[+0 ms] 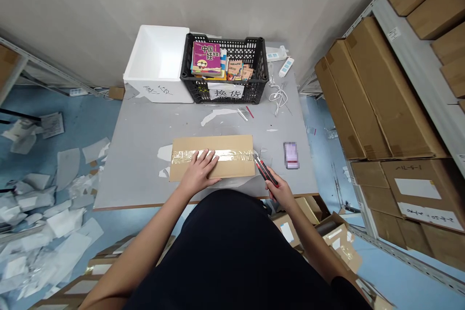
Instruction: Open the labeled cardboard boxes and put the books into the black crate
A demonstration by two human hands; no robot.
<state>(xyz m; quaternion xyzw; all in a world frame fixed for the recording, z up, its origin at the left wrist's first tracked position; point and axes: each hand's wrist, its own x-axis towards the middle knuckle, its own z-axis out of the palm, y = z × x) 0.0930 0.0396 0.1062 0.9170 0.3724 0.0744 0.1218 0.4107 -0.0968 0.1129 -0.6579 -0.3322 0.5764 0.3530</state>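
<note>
Metal shelving (410,77) packed with cardboard cartons (378,92) rises well to the right of the right hand (279,190), while a blue floor (105,111) strewn with plastic and paper scraps (47,218) spreads away to the left of the left hand (199,169). Ahead of both hands stands a scuffed grey worktop (145,169). Far ahead, at its back edge, a white foam box (156,65) sits just beside a black plastic crate (225,92) of books and small packets, with a paper sign bearing Chinese characters (225,90) on its front. Ahead of the right hand lie a white power strip (286,67) and a tangled white cable (279,99). Just beyond that hand is a small blurred rectangular object (291,155).

Directly beneath the left hand, which is open with its fingers spread, lies a flat cardboard parcel (212,167), its seam covered by clear packing tape (212,156). The right hand is closed around a red-and-black utility knife (266,172), whose tip sits just beside the parcel's right end.
</note>
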